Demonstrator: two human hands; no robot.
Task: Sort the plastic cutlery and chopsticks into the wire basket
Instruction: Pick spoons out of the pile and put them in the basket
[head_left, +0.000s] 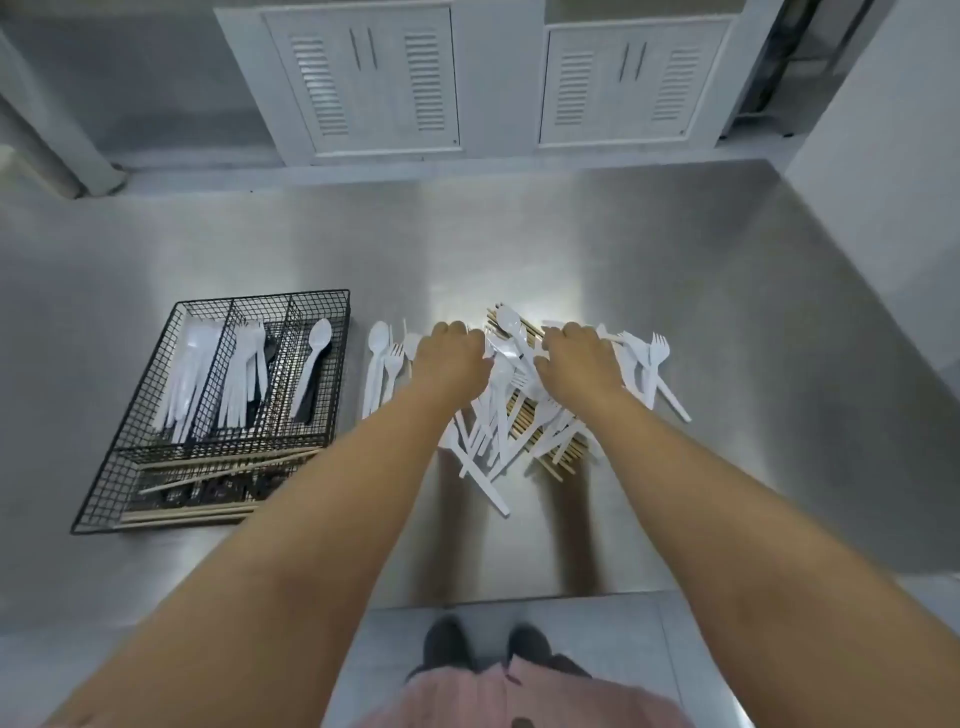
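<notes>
A black wire basket (130, 395) sits at the left of the steel table. Its three upright compartments hold white plastic cutlery and a spoon (313, 353); its front section holds wooden chopsticks (218, 467). A mixed pile of white cutlery (498, 415) and chopsticks (550, 447) lies in the middle. My left hand (451, 358) rests palm down on the pile's left edge, fingers curled over pieces. My right hand (576, 356) lies on the pile's right side, fingers curled; what they hold is hidden.
A small group of white spoons and forks (382, 364) lies between basket and pile. More forks (652, 364) lie right of my right hand. White louvred cabinets (363, 78) stand behind the table. The table's front edge (519, 597) is near my feet.
</notes>
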